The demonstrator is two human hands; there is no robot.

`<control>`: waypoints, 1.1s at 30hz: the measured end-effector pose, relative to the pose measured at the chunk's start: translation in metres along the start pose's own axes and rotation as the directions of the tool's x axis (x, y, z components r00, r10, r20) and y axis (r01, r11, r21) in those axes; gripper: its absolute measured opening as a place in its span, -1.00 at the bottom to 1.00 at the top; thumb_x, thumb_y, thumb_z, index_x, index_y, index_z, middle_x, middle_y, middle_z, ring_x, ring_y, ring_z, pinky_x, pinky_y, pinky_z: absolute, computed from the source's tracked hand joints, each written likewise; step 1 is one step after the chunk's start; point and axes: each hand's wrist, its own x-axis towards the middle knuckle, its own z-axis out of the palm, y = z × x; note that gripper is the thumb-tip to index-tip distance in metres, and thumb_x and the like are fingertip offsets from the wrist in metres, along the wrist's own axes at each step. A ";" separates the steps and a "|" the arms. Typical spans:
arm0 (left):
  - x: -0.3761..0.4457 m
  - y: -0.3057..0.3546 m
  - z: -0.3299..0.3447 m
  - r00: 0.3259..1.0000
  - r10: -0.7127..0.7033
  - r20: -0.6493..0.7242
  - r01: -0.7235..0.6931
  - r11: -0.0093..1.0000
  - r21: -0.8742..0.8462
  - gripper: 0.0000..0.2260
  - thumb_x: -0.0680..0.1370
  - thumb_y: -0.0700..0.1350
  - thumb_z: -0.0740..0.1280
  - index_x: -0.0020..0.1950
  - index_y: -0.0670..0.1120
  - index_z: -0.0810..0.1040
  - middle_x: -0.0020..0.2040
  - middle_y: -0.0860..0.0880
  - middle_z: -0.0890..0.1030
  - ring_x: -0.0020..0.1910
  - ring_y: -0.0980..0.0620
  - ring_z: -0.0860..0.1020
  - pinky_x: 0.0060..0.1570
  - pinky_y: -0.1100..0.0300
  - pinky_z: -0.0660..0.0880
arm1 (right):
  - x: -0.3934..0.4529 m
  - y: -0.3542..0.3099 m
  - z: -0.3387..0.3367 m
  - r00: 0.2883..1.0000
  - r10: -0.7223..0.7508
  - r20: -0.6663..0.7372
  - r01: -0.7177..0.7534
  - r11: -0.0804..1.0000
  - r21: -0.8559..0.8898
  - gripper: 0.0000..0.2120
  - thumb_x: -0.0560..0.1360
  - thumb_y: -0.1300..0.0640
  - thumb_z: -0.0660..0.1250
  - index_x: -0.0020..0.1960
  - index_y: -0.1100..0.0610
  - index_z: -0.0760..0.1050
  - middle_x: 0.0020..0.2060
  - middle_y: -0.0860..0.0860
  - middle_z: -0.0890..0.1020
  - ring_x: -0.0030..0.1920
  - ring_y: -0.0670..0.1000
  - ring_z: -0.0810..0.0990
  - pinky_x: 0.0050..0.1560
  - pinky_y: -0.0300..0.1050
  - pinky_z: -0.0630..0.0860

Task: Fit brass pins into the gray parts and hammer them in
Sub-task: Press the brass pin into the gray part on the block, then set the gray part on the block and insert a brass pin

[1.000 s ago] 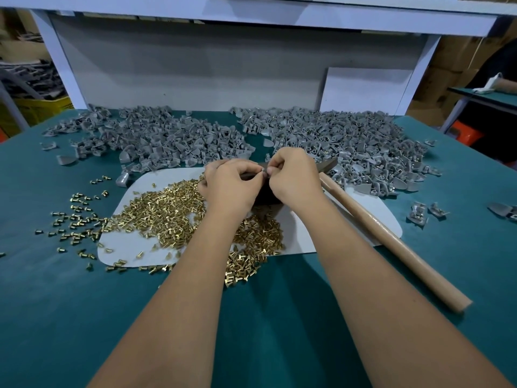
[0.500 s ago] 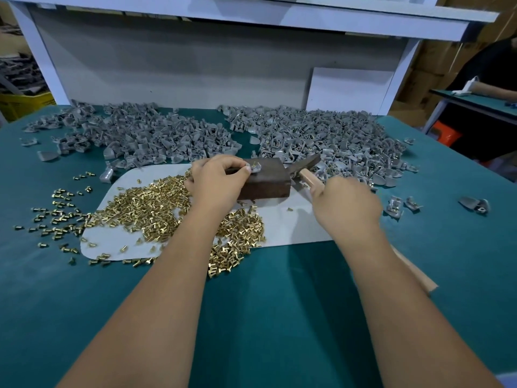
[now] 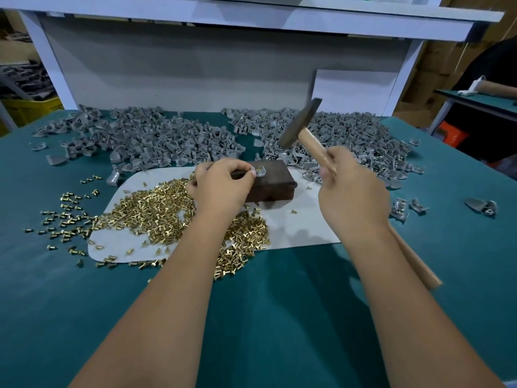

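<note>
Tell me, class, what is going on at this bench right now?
A person is fitting brass pins into gray parts. The left hand pinches a gray part with a pin standing in it on a dark block. The right hand grips a hammer, raised above the block. Loose pins lie on a white mat; gray parts are heaped behind.

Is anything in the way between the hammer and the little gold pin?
Nothing visible. The hammer is raised in the right hand, with open air down to the brass pin; the left hand pinches the gray part beside it.
</note>
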 end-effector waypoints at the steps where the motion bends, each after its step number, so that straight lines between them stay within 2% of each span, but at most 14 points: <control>1: 0.000 0.000 0.000 1.000 0.002 -0.009 -0.002 1.000 0.005 -0.77 0.52 0.13 0.38 -0.33 0.30 0.48 -0.15 0.32 0.46 0.30 0.04 0.26 0.07 0.05 0.05 | -0.003 -0.004 -0.003 0.999 -0.037 0.019 0.037 0.999 0.013 -0.77 0.59 0.08 0.19 0.24 -0.06 0.38 -0.32 -0.05 0.43 -0.43 0.02 0.30 -0.46 -0.16 0.10; 4: 0.001 0.000 0.000 1.000 0.006 -0.030 -0.006 1.000 0.008 -0.74 0.50 0.13 0.40 -0.37 0.30 0.48 -0.23 0.38 0.44 0.27 0.05 0.30 0.05 0.04 0.04 | -0.010 -0.016 -0.006 0.995 -0.080 0.056 0.080 0.997 -0.008 -0.59 0.60 0.06 0.17 0.41 -0.22 0.28 -0.21 -0.03 0.51 -0.30 0.06 0.34 -0.39 -0.10 0.18; 8: 0.002 0.001 0.004 0.999 -0.029 -0.040 0.028 0.999 -0.019 -0.73 0.48 0.11 0.45 -0.39 0.30 0.50 -0.18 0.34 0.49 0.31 0.08 0.30 0.13 -0.01 0.06 | -0.011 -0.021 -0.005 0.996 -0.089 0.018 0.090 0.996 -0.029 -0.56 0.61 0.05 0.15 0.43 -0.27 0.23 -0.13 -0.01 0.57 -0.29 0.04 0.35 -0.41 -0.12 0.16; 11: 0.003 -0.001 0.005 0.998 -0.027 -0.059 0.027 1.000 0.001 -0.73 0.48 0.12 0.45 -0.41 0.31 0.50 -0.21 0.37 0.48 0.29 0.08 0.33 0.18 -0.06 0.11 | -0.012 -0.022 -0.007 0.994 -0.068 0.084 0.071 0.997 -0.028 -0.56 0.60 0.05 0.15 0.42 -0.30 0.24 -0.18 -0.01 0.50 -0.29 0.05 0.35 -0.37 -0.11 0.19; 13: 0.004 -0.001 0.005 0.998 -0.026 -0.064 0.028 0.999 0.020 -0.72 0.47 0.14 0.44 -0.41 0.32 0.49 -0.23 0.38 0.47 0.28 0.08 0.34 0.18 -0.08 0.12 | -0.010 -0.022 -0.008 0.987 -0.065 0.147 0.072 0.997 -0.042 -0.57 0.60 0.04 0.15 0.40 -0.32 0.26 -0.14 0.01 0.55 -0.25 0.10 0.42 -0.32 -0.10 0.23; 15: 0.004 -0.001 0.005 0.997 -0.029 -0.066 0.030 0.999 0.013 -0.70 0.47 0.14 0.45 -0.43 0.34 0.48 -0.24 0.39 0.46 0.28 0.08 0.35 0.19 -0.09 0.12 | -0.006 -0.023 -0.009 0.991 -0.061 0.121 0.065 0.998 -0.021 -0.57 0.60 0.04 0.15 0.40 -0.31 0.26 -0.13 0.01 0.59 -0.25 0.11 0.47 -0.38 -0.14 0.23; 18: 0.004 -0.002 0.006 0.998 -0.034 -0.060 0.034 0.999 -0.017 -0.72 0.46 0.13 0.47 -0.42 0.32 0.49 -0.22 0.38 0.49 0.31 0.08 0.34 0.22 -0.10 0.10 | -0.006 -0.024 -0.010 0.998 -0.064 0.012 0.064 0.998 -0.007 -0.56 0.60 0.06 0.16 0.42 -0.28 0.26 -0.26 -0.03 0.48 -0.36 0.05 0.35 -0.47 -0.24 0.10; 22: 0.004 -0.002 0.005 0.997 -0.030 -0.067 0.031 0.999 0.010 -0.72 0.47 0.16 0.44 -0.41 0.34 0.48 -0.16 0.33 0.54 0.29 0.06 0.37 0.24 -0.13 0.12 | -0.013 -0.022 -0.004 0.986 -0.107 0.128 0.119 0.989 -0.090 -0.54 0.60 0.08 0.14 0.41 -0.32 0.22 -0.23 0.00 0.53 -0.36 0.05 0.32 -0.48 -0.21 0.06; 25: 0.004 -0.002 0.006 0.996 -0.040 -0.074 0.039 0.999 -0.012 -0.70 0.46 0.14 0.46 -0.44 0.33 0.47 -0.16 0.32 0.54 0.30 0.06 0.38 0.26 -0.14 0.12 | -0.016 -0.024 -0.002 0.995 -0.097 0.016 0.098 0.992 -0.080 -0.51 0.57 0.13 0.21 0.41 -0.28 0.26 -0.32 -0.01 0.44 -0.46 0.00 0.24 -0.48 -0.24 0.05; 27: 0.004 -0.003 0.007 0.996 -0.022 -0.081 0.021 1.000 -0.012 -0.71 0.46 0.12 0.47 -0.42 0.32 0.47 -0.16 0.31 0.55 0.31 0.06 0.38 0.29 -0.21 0.12 | -0.018 -0.027 -0.003 0.993 -0.101 -0.053 0.099 0.994 -0.048 -0.47 0.54 0.18 0.27 0.42 -0.22 0.30 -0.32 0.02 0.46 -0.48 -0.01 0.22 -0.48 -0.26 0.04; 31: 0.003 -0.003 0.005 0.997 -0.031 -0.075 0.028 0.999 -0.043 -0.73 0.45 0.14 0.47 -0.41 0.33 0.49 -0.11 0.32 0.59 0.30 0.08 0.38 0.28 -0.19 0.12 | -0.020 -0.027 0.002 0.986 -0.148 0.080 0.158 0.979 -0.132 -0.45 0.56 0.14 0.21 0.45 -0.27 0.19 -0.20 0.04 0.52 -0.39 0.05 0.32 -0.43 -0.16 0.18; 33: 0.002 -0.003 0.006 0.997 -0.017 -0.074 0.015 0.999 -0.029 -0.74 0.46 0.12 0.47 -0.39 0.31 0.50 -0.11 0.30 0.58 0.32 0.06 0.37 0.30 -0.21 0.12 | -0.021 -0.029 0.000 0.992 -0.126 -0.001 0.126 0.989 -0.075 -0.45 0.54 0.18 0.25 0.44 -0.22 0.26 -0.28 0.04 0.48 -0.41 0.05 0.31 -0.48 -0.20 0.11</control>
